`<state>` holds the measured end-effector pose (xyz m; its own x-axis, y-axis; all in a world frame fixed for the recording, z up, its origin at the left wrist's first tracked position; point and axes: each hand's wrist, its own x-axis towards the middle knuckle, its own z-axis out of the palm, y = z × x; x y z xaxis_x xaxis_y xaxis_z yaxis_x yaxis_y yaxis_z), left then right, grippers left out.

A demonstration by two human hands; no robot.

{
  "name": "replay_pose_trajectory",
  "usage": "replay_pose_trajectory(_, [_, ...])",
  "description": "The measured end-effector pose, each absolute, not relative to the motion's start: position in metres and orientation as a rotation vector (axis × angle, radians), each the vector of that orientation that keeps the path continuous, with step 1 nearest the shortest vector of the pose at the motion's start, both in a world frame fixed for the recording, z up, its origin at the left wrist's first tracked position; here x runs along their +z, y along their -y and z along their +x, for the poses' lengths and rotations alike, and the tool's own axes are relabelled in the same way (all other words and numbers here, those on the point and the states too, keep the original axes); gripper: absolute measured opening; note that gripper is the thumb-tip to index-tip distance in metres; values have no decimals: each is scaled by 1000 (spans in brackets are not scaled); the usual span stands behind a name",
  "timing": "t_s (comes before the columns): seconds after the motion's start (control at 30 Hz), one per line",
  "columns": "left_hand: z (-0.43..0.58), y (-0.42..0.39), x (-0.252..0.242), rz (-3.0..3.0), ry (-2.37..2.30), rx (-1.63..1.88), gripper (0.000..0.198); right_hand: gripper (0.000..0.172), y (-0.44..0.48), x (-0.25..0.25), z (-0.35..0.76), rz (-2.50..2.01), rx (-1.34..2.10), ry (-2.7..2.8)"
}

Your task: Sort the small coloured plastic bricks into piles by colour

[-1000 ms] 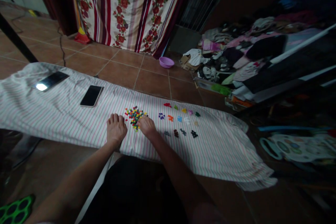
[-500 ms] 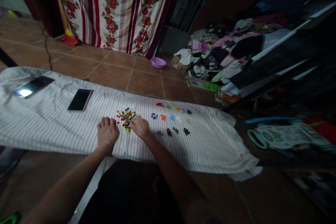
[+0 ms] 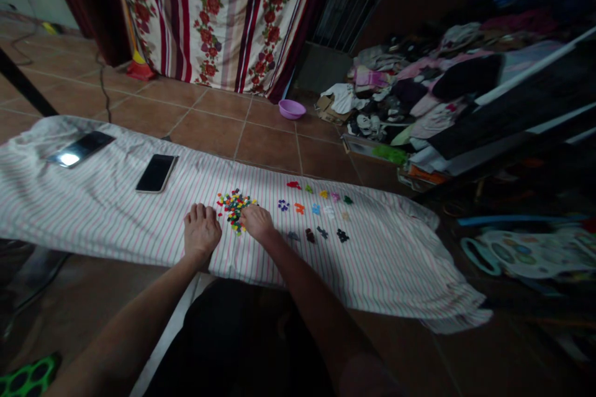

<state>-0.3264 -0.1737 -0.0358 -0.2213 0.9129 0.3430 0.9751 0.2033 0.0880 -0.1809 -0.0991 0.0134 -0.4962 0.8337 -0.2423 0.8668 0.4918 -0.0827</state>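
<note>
A mixed pile of small coloured pieces (image 3: pixel 231 203) lies on a striped cloth (image 3: pixel 386 260), too small to name exactly. My right hand (image 3: pixel 258 223) is at the pile's right edge, its fingers pinched together and pointing down into the pieces. Whatever is between those fingertips is hidden. My left hand (image 3: pixel 203 231) rests palm down on the cloth just left of the pile, fingers stretched out, holding nothing. To the right are little groups sorted by colour, among them red pieces (image 3: pixel 293 185), purple pieces (image 3: pixel 284 205), orange pieces (image 3: pixel 299 208) and black pieces (image 3: pixel 343 235).
A dark-screened phone (image 3: pixel 156 173) and another shiny flat device (image 3: pixel 81 149) lie on the cloth at left. Beyond the cloth, a purple basin (image 3: pixel 292 110) stands on the tiled floor near a flowered curtain (image 3: pixel 186 25). Heaped clothes (image 3: pixel 419 84) fill the back right.
The whole scene has shifted slightly rightward as the camera turned. Both hands keep nearly the same places beside the pile, the right one still pinching at its edge.
</note>
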Motion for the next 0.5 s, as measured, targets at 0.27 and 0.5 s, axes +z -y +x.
replay_pose_trajectory(0.27, [-326, 174, -36, -1806, 2269, -438, 22, 23, 101, 15, -185, 1414, -351, -2599])
replay_pose_trajectory(0.5, [-327, 173, -36, -1808, 2263, -405, 21, 17, 91, -3, -160, 1734, -673, -2715])
